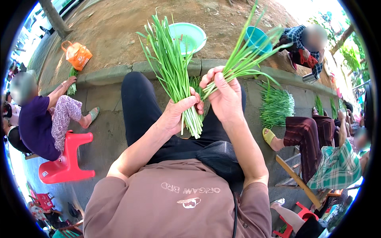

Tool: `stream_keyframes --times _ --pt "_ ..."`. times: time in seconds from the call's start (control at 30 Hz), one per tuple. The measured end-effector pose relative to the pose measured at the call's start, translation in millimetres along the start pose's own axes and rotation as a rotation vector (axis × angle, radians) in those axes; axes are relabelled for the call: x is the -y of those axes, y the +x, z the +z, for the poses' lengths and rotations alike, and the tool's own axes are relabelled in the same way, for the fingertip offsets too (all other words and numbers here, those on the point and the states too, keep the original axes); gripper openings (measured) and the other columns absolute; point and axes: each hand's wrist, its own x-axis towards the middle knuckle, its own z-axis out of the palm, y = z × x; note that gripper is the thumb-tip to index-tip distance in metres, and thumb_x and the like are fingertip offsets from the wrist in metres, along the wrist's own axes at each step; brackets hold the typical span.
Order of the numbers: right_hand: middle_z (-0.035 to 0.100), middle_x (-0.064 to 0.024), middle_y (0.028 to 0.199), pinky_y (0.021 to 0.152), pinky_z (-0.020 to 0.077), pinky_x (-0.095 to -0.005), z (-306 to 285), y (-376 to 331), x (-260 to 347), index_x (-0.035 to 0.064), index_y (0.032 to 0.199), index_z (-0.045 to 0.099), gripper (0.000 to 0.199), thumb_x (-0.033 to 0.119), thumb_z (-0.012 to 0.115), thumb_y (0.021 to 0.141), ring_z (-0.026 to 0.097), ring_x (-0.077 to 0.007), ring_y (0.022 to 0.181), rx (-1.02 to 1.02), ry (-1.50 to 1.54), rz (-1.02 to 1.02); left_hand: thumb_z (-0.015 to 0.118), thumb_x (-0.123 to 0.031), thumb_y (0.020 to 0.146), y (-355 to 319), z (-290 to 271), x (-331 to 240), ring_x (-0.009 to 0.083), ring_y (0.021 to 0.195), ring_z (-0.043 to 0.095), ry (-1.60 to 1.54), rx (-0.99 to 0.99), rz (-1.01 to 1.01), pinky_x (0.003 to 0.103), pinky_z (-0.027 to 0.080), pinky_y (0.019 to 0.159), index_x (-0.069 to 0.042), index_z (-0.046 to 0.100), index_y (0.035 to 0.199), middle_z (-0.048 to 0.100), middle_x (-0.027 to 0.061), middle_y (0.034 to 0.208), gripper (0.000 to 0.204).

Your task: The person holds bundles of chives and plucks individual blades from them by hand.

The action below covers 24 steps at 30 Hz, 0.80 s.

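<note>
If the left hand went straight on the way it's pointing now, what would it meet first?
Likely the right hand, up and rightward of the left hand; depth between them is unclear.

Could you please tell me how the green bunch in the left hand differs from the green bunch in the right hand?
The left bunch is thicker and denser; the right bunch is thinner and looser. From the left hand, the left bunch leans toward the upper left; from the right hand, the right bunch fans toward the upper right. Both have long, slim green leaves and paler stems.
</note>
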Motion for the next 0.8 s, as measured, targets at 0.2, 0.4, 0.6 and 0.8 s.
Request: stream_keyframes --times 0.2,0.4,0.6,0.8 --pt "0.065 -0.0104 0.097 0.048 0.0503 -0.0268 3 -5 3 0.0029 0.114 0.055 0.025 0.01 0.055 0.09 0.063 -0.0172 0.081 0.055 -0.119 0.157 0.066 -0.012 0.082 -1 -3 -3 0.0184 0.071 0.061 0.059 0.0 0.015 0.031 0.051 0.066 -0.008 0.053 0.095 0.059 0.0063 0.078 0.019" --pt "0.064 -0.0105 0.1 0.062 0.0501 -0.0226 5 -14 -13 0.0035 0.113 0.056 0.023 0.006 0.053 0.09 0.061 -0.0159 0.085 -0.023 -0.124 0.214 0.067 -0.013 0.082 -9 -12 4 0.0181 0.071 0.062 -0.028 -0.057 -0.092 0.03 0.053 0.066 -0.01 0.055 0.097 0.06 0.0047 0.082 0.02" --pt "0.057 -0.0116 0.117 0.072 0.0548 -0.0334 -3 -9 -10 0.0034 0.108 0.058 0.019 0.002 0.05 0.091 0.059 -0.0212 0.103 0.045 -0.157 -0.012 0.068 -0.01 0.08 -9 -20 6 0.0175 0.073 0.059 -0.062 -0.108 -0.047 0.032 0.052 0.067 -0.009 0.055 0.097 0.059 0.0037 0.081 0.021" --pt "0.056 -0.0137 0.118 0.075 0.0532 -0.0346 -3 -15 -16 0.004 0.106 0.06 0.017 0.008 0.053 0.091 0.059 -0.0227 0.105 0.137 0.007 0.168 0.065 -0.008 0.081 -8 -19 6 0.0165 0.068 0.06 0.019 -0.04 0.056 0.03 0.051 0.063 -0.008 0.051 0.095 0.059 0.0061 0.075 0.02"
